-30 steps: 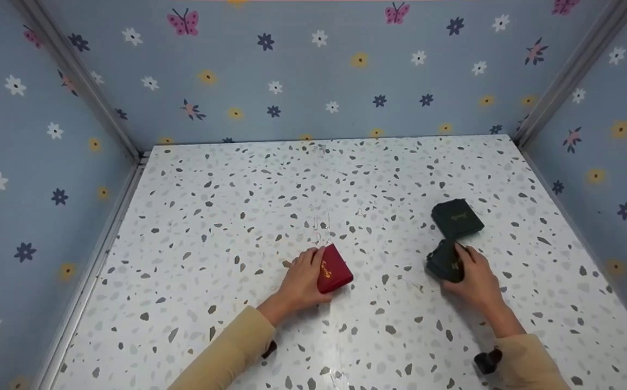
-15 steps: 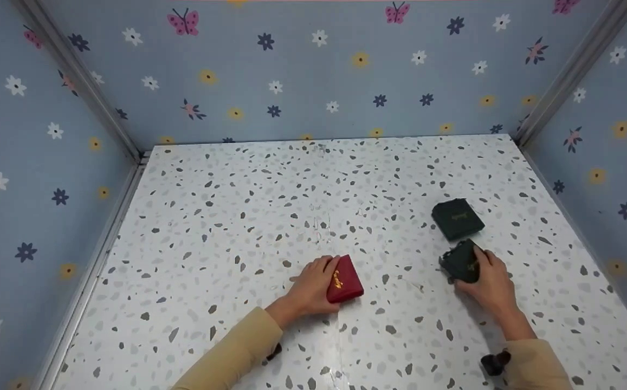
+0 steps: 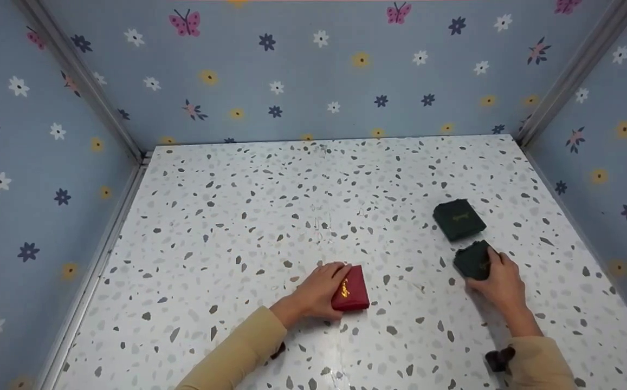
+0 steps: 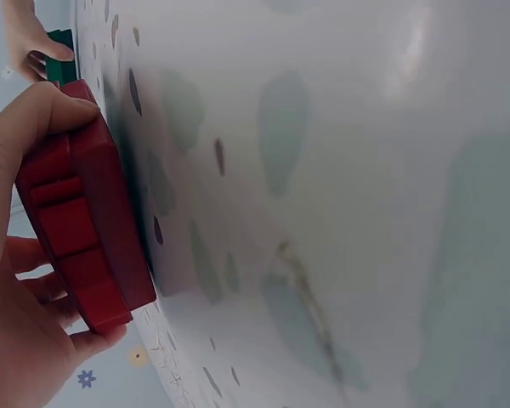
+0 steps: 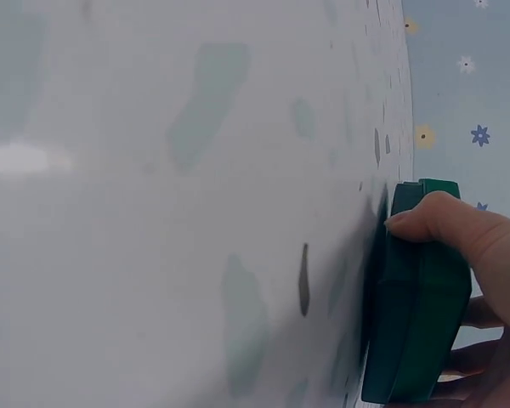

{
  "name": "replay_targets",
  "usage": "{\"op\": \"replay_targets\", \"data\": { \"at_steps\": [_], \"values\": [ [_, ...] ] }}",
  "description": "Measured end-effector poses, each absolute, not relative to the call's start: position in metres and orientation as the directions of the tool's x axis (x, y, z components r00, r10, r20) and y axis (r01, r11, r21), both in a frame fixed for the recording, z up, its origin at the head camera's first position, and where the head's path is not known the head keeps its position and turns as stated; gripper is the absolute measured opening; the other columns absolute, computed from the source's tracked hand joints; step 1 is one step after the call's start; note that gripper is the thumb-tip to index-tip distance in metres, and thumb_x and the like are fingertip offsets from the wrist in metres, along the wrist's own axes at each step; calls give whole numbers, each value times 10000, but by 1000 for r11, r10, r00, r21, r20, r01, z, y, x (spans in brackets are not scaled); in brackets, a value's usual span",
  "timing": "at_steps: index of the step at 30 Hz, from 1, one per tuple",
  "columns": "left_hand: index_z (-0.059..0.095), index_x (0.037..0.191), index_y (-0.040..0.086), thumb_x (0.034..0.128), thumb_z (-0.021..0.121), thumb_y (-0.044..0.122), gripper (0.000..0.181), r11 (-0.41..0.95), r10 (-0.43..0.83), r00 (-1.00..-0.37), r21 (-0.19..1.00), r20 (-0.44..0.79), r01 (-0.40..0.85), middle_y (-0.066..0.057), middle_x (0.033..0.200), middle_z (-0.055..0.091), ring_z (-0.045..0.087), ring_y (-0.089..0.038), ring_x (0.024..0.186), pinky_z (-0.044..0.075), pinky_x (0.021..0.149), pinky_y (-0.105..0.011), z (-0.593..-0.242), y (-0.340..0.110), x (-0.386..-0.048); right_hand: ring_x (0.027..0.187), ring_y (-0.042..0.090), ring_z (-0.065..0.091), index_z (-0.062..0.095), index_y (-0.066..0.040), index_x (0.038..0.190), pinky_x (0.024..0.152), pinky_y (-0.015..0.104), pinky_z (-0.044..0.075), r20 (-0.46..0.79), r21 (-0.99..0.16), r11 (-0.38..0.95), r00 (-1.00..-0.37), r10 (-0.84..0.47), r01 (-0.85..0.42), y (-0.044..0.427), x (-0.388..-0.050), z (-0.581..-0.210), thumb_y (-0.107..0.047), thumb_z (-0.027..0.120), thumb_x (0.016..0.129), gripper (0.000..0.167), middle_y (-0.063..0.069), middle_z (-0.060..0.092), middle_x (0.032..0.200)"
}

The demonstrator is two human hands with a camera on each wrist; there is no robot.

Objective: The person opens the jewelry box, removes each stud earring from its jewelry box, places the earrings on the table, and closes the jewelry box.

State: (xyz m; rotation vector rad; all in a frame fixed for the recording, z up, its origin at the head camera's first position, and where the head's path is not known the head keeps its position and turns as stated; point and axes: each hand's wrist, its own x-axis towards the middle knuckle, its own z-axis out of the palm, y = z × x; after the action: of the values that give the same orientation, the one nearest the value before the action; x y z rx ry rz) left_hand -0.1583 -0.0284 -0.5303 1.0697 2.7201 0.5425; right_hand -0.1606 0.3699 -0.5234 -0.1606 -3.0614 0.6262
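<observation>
A small red box (image 3: 354,289) with gold lettering on its lid sits near the middle front of the table. My left hand (image 3: 320,292) grips it from the left, the thumb on its near edge and fingers at the far edge. In the left wrist view the hinged back of the red box (image 4: 89,221) faces the camera. On the right, my right hand (image 3: 502,283) holds a dark green box (image 3: 471,261) by its near and far sides. The right wrist view shows that green box (image 5: 416,297) low at the surface. Just behind it lies another dark green box (image 3: 459,219), untouched.
White speckled tabletop (image 3: 226,216) stretches around the boxes. Blue flowered panels stand at the back (image 3: 313,70), left (image 3: 26,216) and right (image 3: 606,179), with metal strips at the corners.
Both hands have shifted right and slightly nearer with their boxes. The red box has turned a little straighter. The second green box has stayed in place.
</observation>
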Motion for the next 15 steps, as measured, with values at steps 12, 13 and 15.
{"op": "replay_targets", "data": {
  "at_steps": [12,13,15],
  "values": [
    [222,1394,64,594,758,359,1007,661,711,-702,377,-39,648,-75,1352,325,292,-199,1235,213,1031,-342,-532,-30,-160,1067,535,323,248,112,1325,769,637,331,7,-387,915,-992,127,115,371,-162,-525,-305,737,668,918,401,279,1229],
    [222,1394,67,597,757,356,1002,662,710,-703,380,-40,646,-72,1353,325,291,-197,1235,212,1031,-346,-532,-30,-160,1065,538,323,251,114,1322,764,640,332,14,-387,916,-992,125,109,371,-162,-526,-318,740,666,925,404,280,1227],
    [223,1394,74,599,756,351,997,664,707,-706,385,-44,641,-63,1353,325,291,-192,1233,209,1032,-347,-532,-30,-160,1063,543,321,255,117,1320,755,646,332,26,-385,917,-993,119,100,370,-161,-526,-339,744,663,937,410,279,1226]
  ]
}}
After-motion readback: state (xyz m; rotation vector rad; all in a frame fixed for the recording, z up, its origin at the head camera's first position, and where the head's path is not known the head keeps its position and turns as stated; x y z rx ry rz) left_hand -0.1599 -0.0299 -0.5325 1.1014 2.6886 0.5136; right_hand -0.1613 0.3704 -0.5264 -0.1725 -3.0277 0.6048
